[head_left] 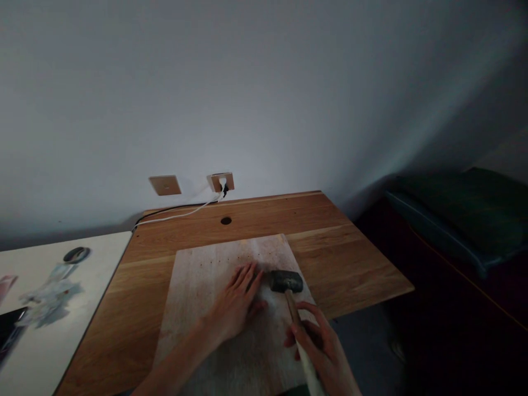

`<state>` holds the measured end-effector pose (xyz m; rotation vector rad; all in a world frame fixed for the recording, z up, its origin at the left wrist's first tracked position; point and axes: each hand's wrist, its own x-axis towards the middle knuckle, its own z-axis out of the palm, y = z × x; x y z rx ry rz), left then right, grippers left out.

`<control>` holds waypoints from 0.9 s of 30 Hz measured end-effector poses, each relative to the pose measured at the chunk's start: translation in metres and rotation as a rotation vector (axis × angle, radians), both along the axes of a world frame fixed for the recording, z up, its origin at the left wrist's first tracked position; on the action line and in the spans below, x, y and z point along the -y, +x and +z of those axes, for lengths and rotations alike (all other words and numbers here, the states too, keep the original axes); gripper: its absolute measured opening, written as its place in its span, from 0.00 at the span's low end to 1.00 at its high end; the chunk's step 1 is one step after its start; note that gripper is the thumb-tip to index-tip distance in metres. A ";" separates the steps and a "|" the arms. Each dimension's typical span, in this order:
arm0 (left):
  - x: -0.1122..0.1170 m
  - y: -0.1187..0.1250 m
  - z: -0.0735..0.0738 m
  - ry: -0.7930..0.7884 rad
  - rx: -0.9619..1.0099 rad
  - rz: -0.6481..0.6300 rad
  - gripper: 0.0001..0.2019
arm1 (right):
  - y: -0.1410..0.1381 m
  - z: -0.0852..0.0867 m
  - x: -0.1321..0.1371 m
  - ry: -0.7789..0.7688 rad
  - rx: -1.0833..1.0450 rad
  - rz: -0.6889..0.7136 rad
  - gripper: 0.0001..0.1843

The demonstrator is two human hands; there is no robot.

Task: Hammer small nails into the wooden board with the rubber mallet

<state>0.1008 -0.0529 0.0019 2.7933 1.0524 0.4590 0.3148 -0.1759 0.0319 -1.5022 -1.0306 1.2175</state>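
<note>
A pale wooden board [198, 286] lies on a brown wooden desk [338, 253]. My left hand [237, 302] rests flat on the board, fingers stretched out and together, beside the dark head of a hammer [286, 281]. My right hand [319, 344] is wrapped round the hammer's light wooden handle low down near the frame's bottom edge. The hammer head lies on or just above the board, right of my left fingertips. Small dark dots mark the board's far part.
A round cable hole [225, 220] sits in the desk near the wall. A white cable [181, 213] runs to a wall socket [221, 181]. A white table [53, 308] with clutter stands at left. A dark cushioned seat [457, 220] is at right.
</note>
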 end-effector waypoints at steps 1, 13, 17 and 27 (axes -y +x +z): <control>-0.005 0.007 0.000 -0.007 0.007 -0.025 0.32 | 0.003 -0.001 0.004 0.001 -0.014 -0.042 0.34; -0.018 0.023 0.012 0.024 0.158 -0.059 0.19 | 0.028 -0.012 0.005 0.142 0.619 -0.095 0.24; -0.021 0.019 0.015 0.038 0.129 -0.033 0.15 | 0.027 -0.017 0.005 0.182 0.732 -0.013 0.23; -0.021 0.002 0.017 -0.004 0.095 -0.005 0.17 | 0.024 -0.030 0.009 0.234 0.849 -0.022 0.19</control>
